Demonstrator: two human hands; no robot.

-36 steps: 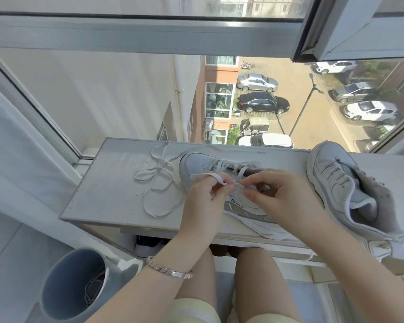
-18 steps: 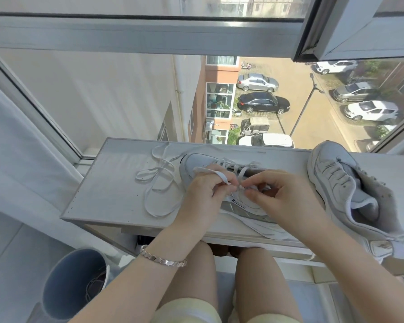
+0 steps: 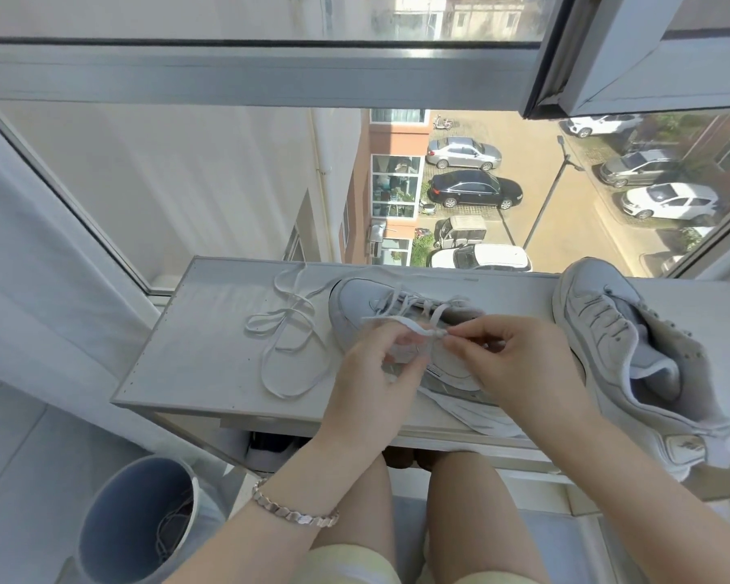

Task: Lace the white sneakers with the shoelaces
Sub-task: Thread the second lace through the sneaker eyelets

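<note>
Sneaker (image 3: 357, 299) smooth white leather, flat woven lace (image 3: 414, 326) pinched by both hands

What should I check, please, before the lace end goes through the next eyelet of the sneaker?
1. Grip on the lace end: ok, the left hand and right hand both pinch it.
2. The sneaker in work rests on the shelf: ok.
3. Next eyelet in sight: cannot tell, the hands cover it.
4. The loose lace is free of knots: cannot tell, its loops cross on the shelf.
5. The second sneaker is out of the way: ok, it lies off to the right.
</note>
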